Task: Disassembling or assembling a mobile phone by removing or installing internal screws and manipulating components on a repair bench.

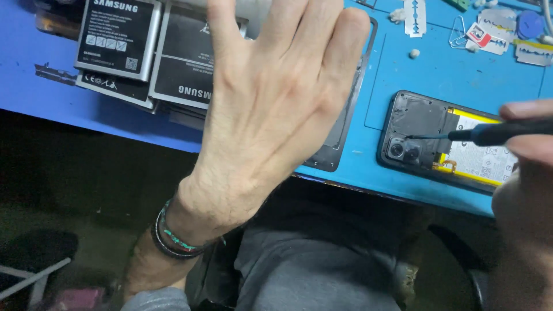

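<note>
Here, head view: I look down over a blue work mat (438,75) at the edge of a bench, with both of the person's hands in sight.
Opened phone: a smartphone with its back cover off (443,141) lies flat on the mat at the right, camera module toward the bench edge, yellow-edged battery exposed; flat and face down, so the inside is open to the tool.
Right hand: the right hand (527,173) enters from the right edge, thumb and fingers closed around a slim dark screwdriver (489,135), held nearly level.
Screwdriver tip: it meets the phone's inner cover just above the camera module, which I judge to be a screw point.
Left hand: the left hand (276,109) is raised between camera and bench, back toward me, fingers spread and straight, gripping nothing; a dark braided bracelet (173,236) circles the wrist.
Behind the left hand: a black phone back cover (340,144), partly hidden, lies on the mat.
Far left: loose phone batteries (144,52) stacked, well apart from the phone.
Top right: razor blades (415,17) and paper clips (458,31), off the working spot.
</note>
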